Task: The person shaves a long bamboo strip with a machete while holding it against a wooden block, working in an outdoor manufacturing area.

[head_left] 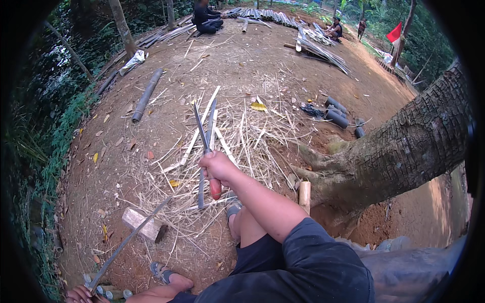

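My right hand [220,167] is closed around the reddish handle of a machete [201,126], its dark blade pointing away from me over the pile of shavings [247,136]. Down at the lower left, my left hand [81,294] is partly cut off by the picture's rim. Its fingers are wrapped round the near end of a long, thin bamboo strip [132,236]. The strip slants up to the right, passing over a pale wooden block [140,223]. Beneath the machete, a dark-skinned bamboo strip [201,194] lies among the shavings.
A thick tree trunk [399,146] leans in at right, with a short cut post [304,194] by its roots. Bamboo sections [336,115] lie beyond. A bamboo pole [147,95] rests at left. Farther off, people [206,17] sit near stacked bamboo [323,50].
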